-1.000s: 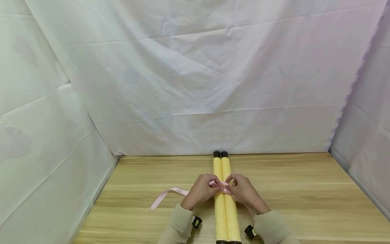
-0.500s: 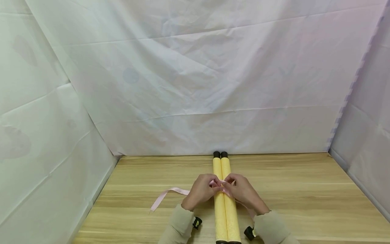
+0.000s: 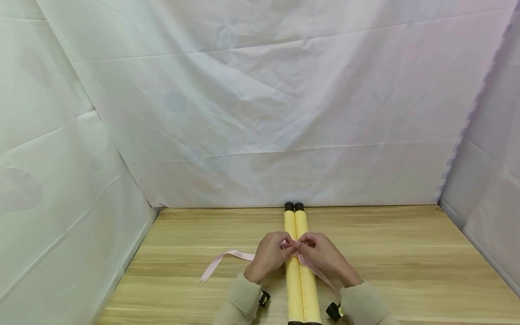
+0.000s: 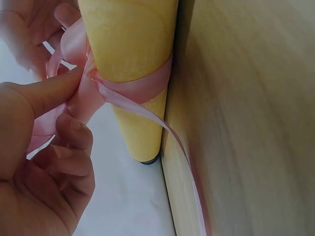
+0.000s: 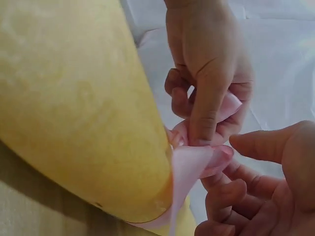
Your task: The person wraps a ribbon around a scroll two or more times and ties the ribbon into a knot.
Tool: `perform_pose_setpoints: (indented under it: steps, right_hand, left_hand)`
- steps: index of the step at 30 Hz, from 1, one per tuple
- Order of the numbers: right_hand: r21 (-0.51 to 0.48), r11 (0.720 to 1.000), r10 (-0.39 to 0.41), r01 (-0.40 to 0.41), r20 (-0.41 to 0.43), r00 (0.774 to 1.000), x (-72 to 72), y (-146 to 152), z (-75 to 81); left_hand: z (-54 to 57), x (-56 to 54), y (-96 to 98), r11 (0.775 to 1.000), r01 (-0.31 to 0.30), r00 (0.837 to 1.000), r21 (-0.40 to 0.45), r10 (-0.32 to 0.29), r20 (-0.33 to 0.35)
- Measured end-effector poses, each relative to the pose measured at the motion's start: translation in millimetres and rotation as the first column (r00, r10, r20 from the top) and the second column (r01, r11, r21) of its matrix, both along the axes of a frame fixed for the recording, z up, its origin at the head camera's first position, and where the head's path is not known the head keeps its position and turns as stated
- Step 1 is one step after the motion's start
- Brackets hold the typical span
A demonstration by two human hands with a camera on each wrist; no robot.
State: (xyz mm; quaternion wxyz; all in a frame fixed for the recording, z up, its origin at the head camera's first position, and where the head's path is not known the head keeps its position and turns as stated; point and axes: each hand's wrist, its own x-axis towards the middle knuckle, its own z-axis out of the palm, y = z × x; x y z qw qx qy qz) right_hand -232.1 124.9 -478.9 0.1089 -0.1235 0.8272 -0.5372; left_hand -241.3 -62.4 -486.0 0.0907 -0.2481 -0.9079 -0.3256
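Observation:
Two yellow patterned rolls (image 3: 298, 284) with black ends, like a rolled scroll, lie side by side on the wooden table. A pink satin ribbon (image 4: 138, 91) runs round them and is gathered in a knot on top. My left hand (image 3: 271, 253) pinches a loop of the ribbon at the knot, thumb pressed against it. From the other side, my right hand (image 3: 322, 255) holds a fold of ribbon (image 5: 189, 164) between thumb and fingers, close to the left fingertips. One ribbon tail lies out to the left; another hangs below the right hand.
The wooden table (image 3: 406, 257) runs back to a white cloth sheet (image 3: 260, 113), which the far ends of the rolls nearly reach. More white sheeting (image 3: 53, 171) stands at the left and right. Black wrist straps (image 3: 264, 298) show near both sleeves.
My right fingers have moved in against the left fingertips at the knot. The ribbon under my right hand now stretches in a wider slanting band toward the right wrist. The rolls stay put.

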Motion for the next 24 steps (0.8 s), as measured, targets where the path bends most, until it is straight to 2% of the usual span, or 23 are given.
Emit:
perform_pose_setpoints:
  steps: [10,15,24]
  right_hand:
    - [-0.023,1.0,-0.009,0.011,0.068,0.998,-1.7,3.8,4.7]
    - [-0.051,0.999,-0.009,0.016,0.137,0.99,-2.3,2.9,3.6]
    - [-0.056,0.996,0.071,-0.065,0.12,0.99,-2.6,4.8,2.5]
  left_hand:
    - [-0.3,2.6,3.1,0.998,-0.025,0.996,-0.065,0.019,-0.085]
    - [-1.5,3.1,5.1,0.995,-0.045,0.994,-0.089,0.036,-0.103]
    - [-2.6,2.9,6.4,0.995,-0.052,0.99,-0.089,0.039,-0.135]
